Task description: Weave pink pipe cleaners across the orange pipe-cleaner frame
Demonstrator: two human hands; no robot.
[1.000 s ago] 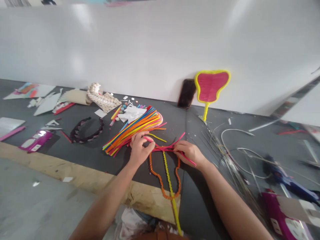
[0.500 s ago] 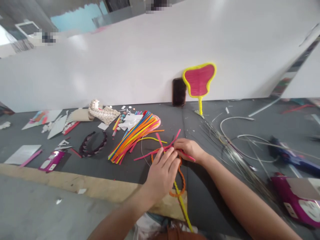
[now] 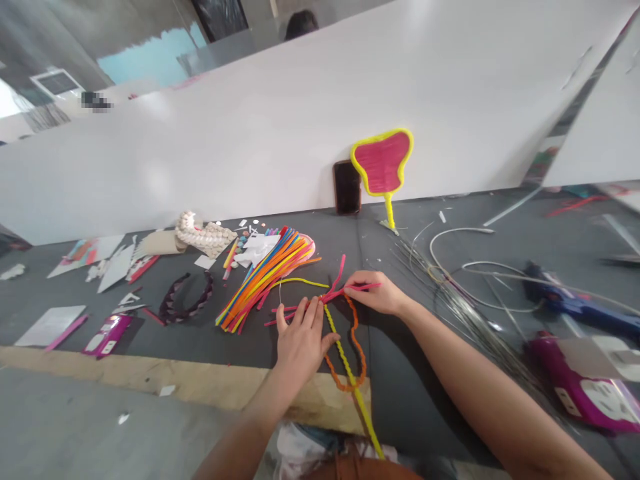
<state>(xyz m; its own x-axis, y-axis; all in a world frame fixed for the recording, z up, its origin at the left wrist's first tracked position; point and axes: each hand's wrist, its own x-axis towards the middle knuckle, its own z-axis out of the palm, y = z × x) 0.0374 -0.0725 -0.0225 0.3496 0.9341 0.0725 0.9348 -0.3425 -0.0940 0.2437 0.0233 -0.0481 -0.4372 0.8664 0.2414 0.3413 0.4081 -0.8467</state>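
My left hand [image 3: 301,337] lies flat with fingers spread on the dark mat, pressing on an orange wavy pipe-cleaner loop [image 3: 356,340] and the yellow stem [image 3: 350,380] that runs through it. My right hand [image 3: 376,293] pinches several pink pipe cleaners [image 3: 336,294] that cross at the top of the loop. A fanned bundle of coloured pipe cleaners [image 3: 265,275] lies just left of both hands.
A pink-and-yellow woven fan [image 3: 383,163] and a dark phone [image 3: 347,187] lean on the white wall. Thin wires [image 3: 465,293], a blue glue gun [image 3: 575,303] and a purple packet [image 3: 585,383] lie at right. A braided headband [image 3: 186,300] and paper scraps lie at left.
My left hand left the pink strand near the bundle, swung down and flattened onto the orange loop. The right hand kept its pinch. The view tilted up and shifted.
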